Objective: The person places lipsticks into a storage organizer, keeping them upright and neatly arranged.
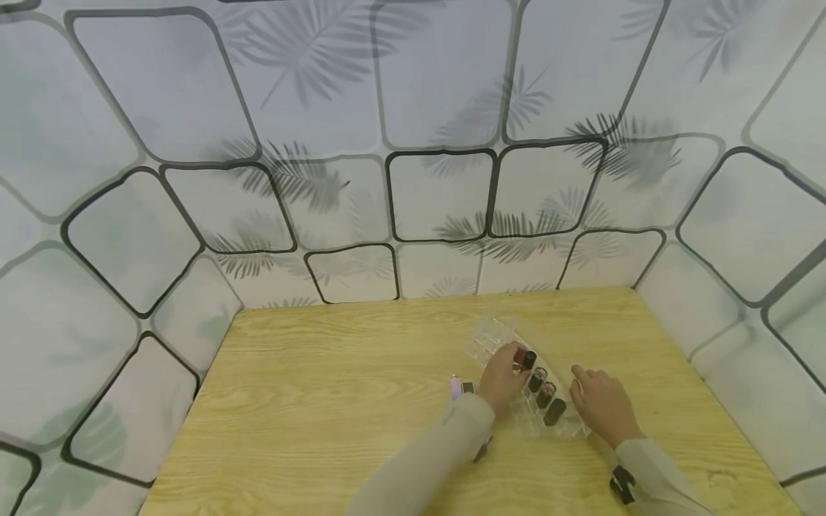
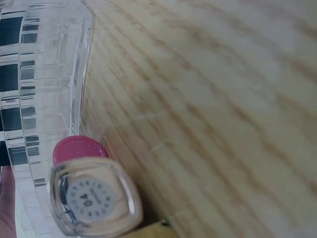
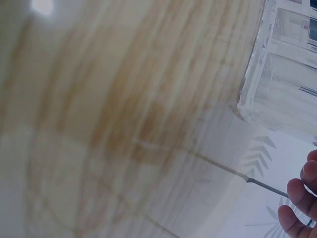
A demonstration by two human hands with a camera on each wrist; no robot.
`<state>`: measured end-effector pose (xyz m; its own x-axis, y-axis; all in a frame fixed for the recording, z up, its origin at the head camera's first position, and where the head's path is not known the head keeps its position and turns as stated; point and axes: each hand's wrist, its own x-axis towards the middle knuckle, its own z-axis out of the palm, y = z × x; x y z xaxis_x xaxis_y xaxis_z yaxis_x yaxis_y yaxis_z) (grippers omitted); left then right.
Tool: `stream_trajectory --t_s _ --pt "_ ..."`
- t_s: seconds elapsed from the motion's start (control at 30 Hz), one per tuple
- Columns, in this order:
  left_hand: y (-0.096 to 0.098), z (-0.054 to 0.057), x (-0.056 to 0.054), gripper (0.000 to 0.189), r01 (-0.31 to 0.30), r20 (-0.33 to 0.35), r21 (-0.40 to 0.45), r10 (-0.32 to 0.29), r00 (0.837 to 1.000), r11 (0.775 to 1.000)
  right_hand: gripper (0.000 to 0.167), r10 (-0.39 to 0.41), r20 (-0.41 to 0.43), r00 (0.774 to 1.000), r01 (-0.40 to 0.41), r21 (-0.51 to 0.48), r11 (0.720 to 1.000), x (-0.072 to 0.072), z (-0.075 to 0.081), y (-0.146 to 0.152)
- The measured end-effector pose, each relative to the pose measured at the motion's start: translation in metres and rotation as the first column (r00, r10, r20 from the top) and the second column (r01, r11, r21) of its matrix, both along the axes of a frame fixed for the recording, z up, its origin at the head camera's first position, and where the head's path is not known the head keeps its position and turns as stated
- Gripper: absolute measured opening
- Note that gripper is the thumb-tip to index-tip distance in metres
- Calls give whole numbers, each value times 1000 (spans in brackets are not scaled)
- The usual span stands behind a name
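Note:
A clear plastic cosmetics organizer [image 1: 490,335] with rows of slots lies slantwise on the table. My left hand [image 1: 500,378] is over its middle, pinching a black-capped cosmetic tube [image 1: 529,359] between thumb and fingers. Three dark-topped tubes [image 1: 546,394] stand in a row in the slots beside it. To the right of the organizer is my right hand [image 1: 605,407], fingers loosely bent and holding nothing; its fingertips [image 3: 299,191] show at the edge of the right wrist view. In the left wrist view the organizer's wall [image 2: 77,99] runs down the left side.
Left of the organizer lie a pink-purple tube [image 1: 455,387] and a dark-capped item [image 1: 467,388]. The left wrist view shows a pink cap [image 2: 79,148] and a clear-based container labelled 04 [image 2: 94,198] beside the organizer. Patterned fabric walls [image 1: 439,193] surround the wooden table [image 1: 310,401].

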<state>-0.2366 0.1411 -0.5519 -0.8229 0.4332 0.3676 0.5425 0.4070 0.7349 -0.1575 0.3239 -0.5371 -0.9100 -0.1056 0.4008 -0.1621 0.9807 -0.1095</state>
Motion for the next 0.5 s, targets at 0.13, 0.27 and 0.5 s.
stream_trajectory --t_s 0.13,0.27,0.5 --pt "0 -2 0 28 3 21 1 -3 1000 1000 21 5 -17 1000 -5 -2 1000 0 0 0" --pt "0 -1 0 27 11 35 5 -11 999 1000 21 2 -16 1000 -2 -4 1000 0 0 -1" --pt "-2 -2 0 32 13 3 -39 -13 1000 999 25 -18 -26 1000 20 59 998 3 4 -3"
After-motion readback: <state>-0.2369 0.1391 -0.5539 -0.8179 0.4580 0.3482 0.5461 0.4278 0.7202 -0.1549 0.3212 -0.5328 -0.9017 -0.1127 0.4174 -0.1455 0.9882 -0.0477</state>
